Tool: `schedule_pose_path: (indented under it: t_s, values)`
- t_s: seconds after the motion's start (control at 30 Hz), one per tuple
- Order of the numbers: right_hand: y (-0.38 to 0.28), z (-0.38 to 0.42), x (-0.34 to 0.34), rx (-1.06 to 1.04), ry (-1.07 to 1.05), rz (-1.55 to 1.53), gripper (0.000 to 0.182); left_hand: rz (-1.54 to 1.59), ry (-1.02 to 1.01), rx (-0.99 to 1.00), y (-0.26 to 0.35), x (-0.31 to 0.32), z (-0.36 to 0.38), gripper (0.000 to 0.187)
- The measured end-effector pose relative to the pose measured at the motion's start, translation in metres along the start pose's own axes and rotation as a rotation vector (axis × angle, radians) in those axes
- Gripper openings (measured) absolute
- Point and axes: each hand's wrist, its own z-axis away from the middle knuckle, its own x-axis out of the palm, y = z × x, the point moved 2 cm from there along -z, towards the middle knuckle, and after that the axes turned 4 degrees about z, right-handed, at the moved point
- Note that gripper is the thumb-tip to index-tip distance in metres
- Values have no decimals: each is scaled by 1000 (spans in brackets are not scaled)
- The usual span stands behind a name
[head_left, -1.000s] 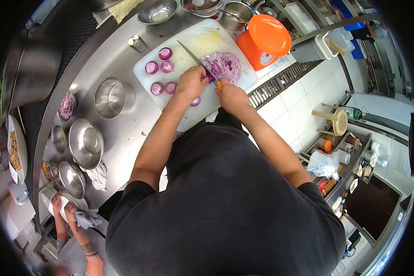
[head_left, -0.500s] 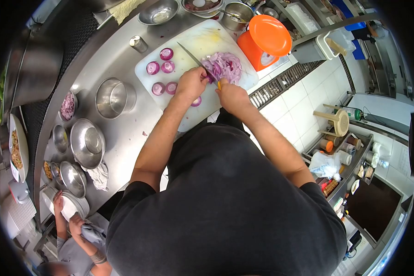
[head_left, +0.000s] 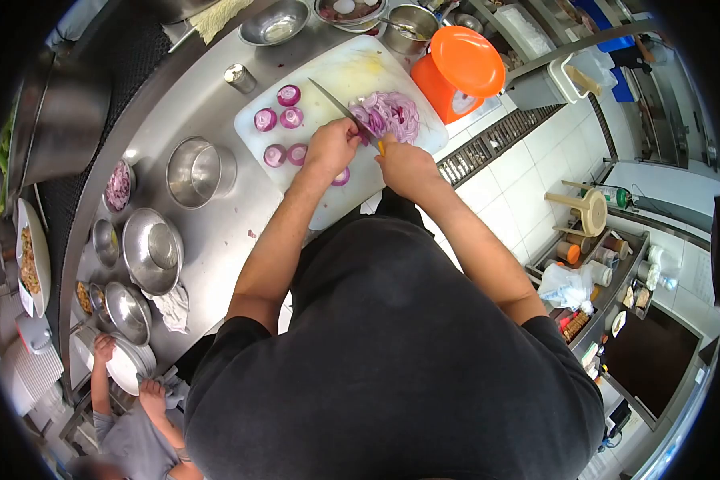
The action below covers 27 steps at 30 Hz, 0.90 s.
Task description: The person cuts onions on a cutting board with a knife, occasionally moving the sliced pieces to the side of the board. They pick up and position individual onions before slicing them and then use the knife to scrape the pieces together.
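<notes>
My right hand [head_left: 409,170] is closed round the yellow handle of a knife [head_left: 338,104], whose blade points up and left across the white cutting board [head_left: 332,60]. Beside the blade, my left hand [head_left: 333,147] has its fingers bent and pressed on a piece of red onion, mostly hidden under the fingertips. Sliced red onion [head_left: 396,114] lies in a heap just right of the blade. Several peeled red onion halves [head_left: 291,118] rest on the board's left part, and another onion half [head_left: 341,177] sits below my left wrist.
An orange scale [head_left: 466,60] stands at the board's right edge. A steel pot [head_left: 194,172], a metal can [head_left: 239,78] and a colander [head_left: 152,250] are on the steel counter to the left. At lower left, another person's hands [head_left: 152,396] are at a stack of plates [head_left: 128,364].
My hands and the knife stay almost in the same place. The other person's hands at the plates have shifted; the lower one moved right.
</notes>
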Motion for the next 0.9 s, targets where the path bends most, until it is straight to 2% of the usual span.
schedule_pose_path:
  t_s: [0.1,0.27,0.5,0.7,0.9]
  values:
    - [0,12,-5,-8,14,4,37,-16,15,7,-1,1,2,19]
    - [3,-4,26,43,23,-42,37,-17,35,32,-4,3,2,18]
    - [0,7,-11,9,-32,-1,34,-18,36,26,-2,0,3,18]
    - [-3,0,18,79,-15,-46,36,-9,65,54,-2,0,4,18]
    - [5,-21,25,2,41,-52,37,-47,8,18,3,2,10,22]
